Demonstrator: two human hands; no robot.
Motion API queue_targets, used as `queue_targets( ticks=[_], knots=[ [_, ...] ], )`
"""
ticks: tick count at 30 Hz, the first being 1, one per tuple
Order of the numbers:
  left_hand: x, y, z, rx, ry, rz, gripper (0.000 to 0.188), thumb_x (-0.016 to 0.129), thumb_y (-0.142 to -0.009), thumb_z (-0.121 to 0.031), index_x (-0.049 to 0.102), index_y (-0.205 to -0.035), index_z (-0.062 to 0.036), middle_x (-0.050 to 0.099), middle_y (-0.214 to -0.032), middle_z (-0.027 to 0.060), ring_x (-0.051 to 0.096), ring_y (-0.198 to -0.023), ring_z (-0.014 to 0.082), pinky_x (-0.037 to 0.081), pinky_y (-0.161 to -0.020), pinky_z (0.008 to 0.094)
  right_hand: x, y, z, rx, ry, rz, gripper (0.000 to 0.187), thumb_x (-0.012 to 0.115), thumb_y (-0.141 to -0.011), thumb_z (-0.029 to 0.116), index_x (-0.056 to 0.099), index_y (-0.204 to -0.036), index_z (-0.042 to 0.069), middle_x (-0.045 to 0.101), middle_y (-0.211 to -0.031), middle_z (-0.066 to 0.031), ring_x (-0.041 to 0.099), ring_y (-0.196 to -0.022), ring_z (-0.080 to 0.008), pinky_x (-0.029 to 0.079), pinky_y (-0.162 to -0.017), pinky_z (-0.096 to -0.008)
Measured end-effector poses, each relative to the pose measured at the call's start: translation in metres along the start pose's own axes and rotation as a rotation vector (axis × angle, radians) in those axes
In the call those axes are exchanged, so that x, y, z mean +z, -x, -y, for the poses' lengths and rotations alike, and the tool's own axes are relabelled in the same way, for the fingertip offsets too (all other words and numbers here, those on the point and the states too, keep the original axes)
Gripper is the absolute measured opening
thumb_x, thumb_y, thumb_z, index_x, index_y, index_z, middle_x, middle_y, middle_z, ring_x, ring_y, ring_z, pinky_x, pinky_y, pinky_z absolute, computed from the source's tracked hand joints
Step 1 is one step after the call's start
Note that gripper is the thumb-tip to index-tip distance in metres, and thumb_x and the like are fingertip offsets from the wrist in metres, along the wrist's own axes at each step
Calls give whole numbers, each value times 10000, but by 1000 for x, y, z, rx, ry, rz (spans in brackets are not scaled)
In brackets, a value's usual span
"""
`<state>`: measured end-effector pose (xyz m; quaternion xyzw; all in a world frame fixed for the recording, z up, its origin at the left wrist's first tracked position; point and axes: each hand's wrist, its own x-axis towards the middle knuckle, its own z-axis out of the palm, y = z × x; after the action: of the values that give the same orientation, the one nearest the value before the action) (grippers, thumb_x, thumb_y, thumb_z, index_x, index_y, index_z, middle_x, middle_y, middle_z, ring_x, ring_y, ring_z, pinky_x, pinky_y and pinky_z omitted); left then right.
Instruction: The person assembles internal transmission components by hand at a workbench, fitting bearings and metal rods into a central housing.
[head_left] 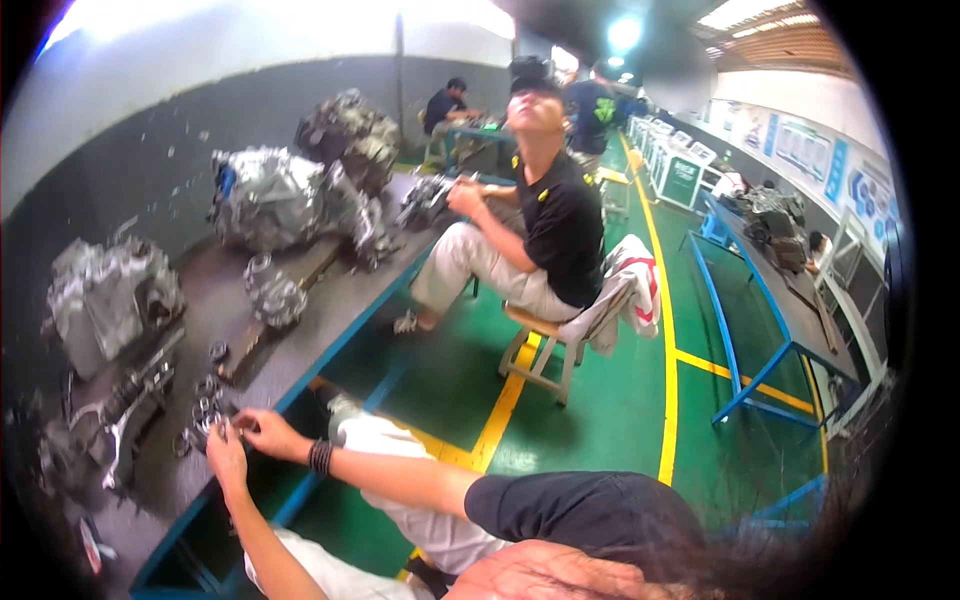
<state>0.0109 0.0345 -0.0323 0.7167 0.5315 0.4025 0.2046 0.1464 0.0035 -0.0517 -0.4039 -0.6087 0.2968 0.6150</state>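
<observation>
reaching across the workbench (300,330), left hand (226,452) and right hand (268,432) pinch small metal rings (205,412), fingers narrow.

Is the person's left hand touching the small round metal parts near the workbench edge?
Touching. In the head view, the left hand lies on the cluster of small round metal parts at the workbench edge, fingertips overlapping them with no gap visible.

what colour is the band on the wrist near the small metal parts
Black, on the right wrist; the head view shows it best.
</observation>
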Motion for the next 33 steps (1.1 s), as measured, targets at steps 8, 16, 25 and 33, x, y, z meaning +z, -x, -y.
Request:
queue_targets(
  ticks=[8,16,25,33],
  knots=[
    [15,1,10,-88,168,82,233,551,-945,-105,627,-1124,22,699,-905,157,682,-810,221,512,-786,343,-18,6,-3,-29,95,66,247,626,-855,71,637,-1082,-26,706,-981,-168,685,-929,-254,527,-839,-349],
    [14,0,-11,-70,57,88,235,559,-934,-108,642,-1104,30,704,-1000,199,695,-907,279,511,-825,368,-27,2,-13,-45,131,50,236,645,-856,100,640,-1062,-14,697,-949,-177,685,-897,-272,526,-797,-357],
    [13,3,-22,-113,77,84,258,549,-945,-137,632,-1113,40,696,-1033,202,684,-949,307,501,-861,385,-29,2,-6,-15,149,42,226,639,-867,99,637,-1057,-22,698,-963,-186,686,-910,-284,529,-820,-358],
    [11,8,-13,-134,52,86,259,542,-950,-145,630,-1125,24,692,-1044,209,673,-986,322,492,-878,384,-23,9,2,1,146,68,246,628,-863,81,630,-1087,-20,701,-996,-173,681,-946,-276,524,-851,-368]
  ],
)
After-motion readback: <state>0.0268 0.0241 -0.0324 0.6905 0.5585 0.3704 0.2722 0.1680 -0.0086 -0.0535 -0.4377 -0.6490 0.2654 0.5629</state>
